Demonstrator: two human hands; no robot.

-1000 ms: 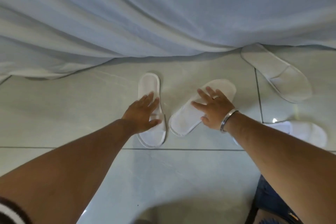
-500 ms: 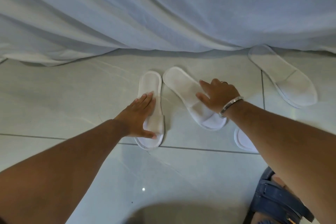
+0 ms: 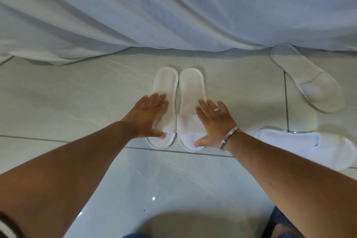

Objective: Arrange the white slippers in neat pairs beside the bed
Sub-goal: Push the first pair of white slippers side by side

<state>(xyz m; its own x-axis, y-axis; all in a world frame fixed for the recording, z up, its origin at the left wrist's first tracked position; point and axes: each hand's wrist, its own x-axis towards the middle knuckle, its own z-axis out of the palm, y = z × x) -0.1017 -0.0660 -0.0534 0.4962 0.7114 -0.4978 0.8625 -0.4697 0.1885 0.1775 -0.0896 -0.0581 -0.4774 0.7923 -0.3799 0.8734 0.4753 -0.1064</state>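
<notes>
Two white slippers lie side by side on the tiled floor, heels toward the bed sheet (image 3: 173,15). My left hand (image 3: 148,116) rests flat on the left slipper (image 3: 166,83), fingers spread. On the toe band of the right slipper (image 3: 190,85) my right hand (image 3: 214,121) presses flat; it wears a ring and a metal bangle. A third slipper (image 3: 307,81) lies at an angle at the far right, its heel partly under the sheet. The fourth slipper (image 3: 313,150) lies crosswise by my right forearm.
The hanging white sheet covers the whole upper half of the view and reaches the floor. Pale glossy tiles (image 3: 77,98) with dark grout lines spread to the left. My knee in blue denim (image 3: 280,222) shows at the bottom right.
My right hand has turned its slipper from a slant and slid it left, so it now lies parallel against the left slipper. My left hand stayed on its slipper.
</notes>
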